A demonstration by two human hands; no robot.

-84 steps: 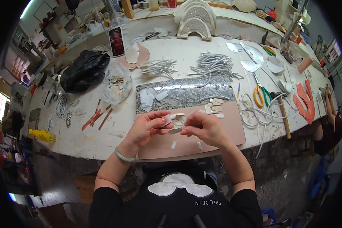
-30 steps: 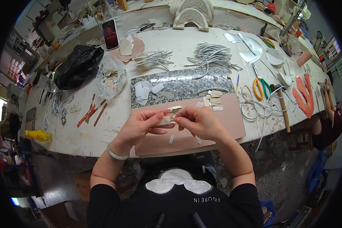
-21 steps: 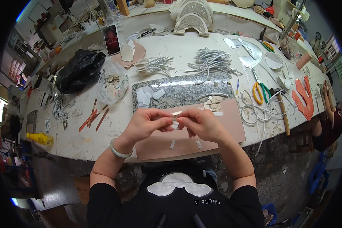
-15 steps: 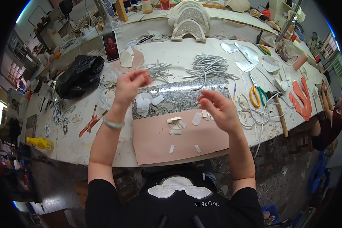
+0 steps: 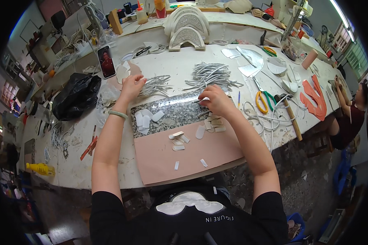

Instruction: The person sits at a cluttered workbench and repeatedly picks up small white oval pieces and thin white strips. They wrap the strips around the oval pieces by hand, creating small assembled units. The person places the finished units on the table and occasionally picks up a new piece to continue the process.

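Observation:
My left hand [image 5: 133, 87] hovers with loosely bent fingers beside the left bundle of grey cords [image 5: 156, 85], and nothing shows in it. My right hand [image 5: 215, 100] is over the speckled granite slab [image 5: 171, 104], finger and thumb pinched at the end of a grey cord, mostly hidden by the hand. Behind it lies the larger pile of grey cords [image 5: 210, 74]. White rounded pieces [image 5: 143, 120] sit at the slab's left. In front, a pinkish-tan sheet [image 5: 180, 167] carries small cream strips [image 5: 178, 141], a white oval piece [image 5: 200, 132] and a cluster of cream pieces [image 5: 214, 123].
Orange and green-handled scissors [image 5: 261, 100], a hammer [image 5: 291, 116] and a looped white cord [image 5: 251, 116] lie right. A black plastic bag [image 5: 75, 96] and a phone [image 5: 106, 61] stand left, arched pieces [image 5: 188, 30] at the back. Another person [image 5: 349, 116] sits far right.
My right hand has moved left and closed onto the loose cord end over the slab. My left hand has shifted slightly. The whole view has tilted a little.

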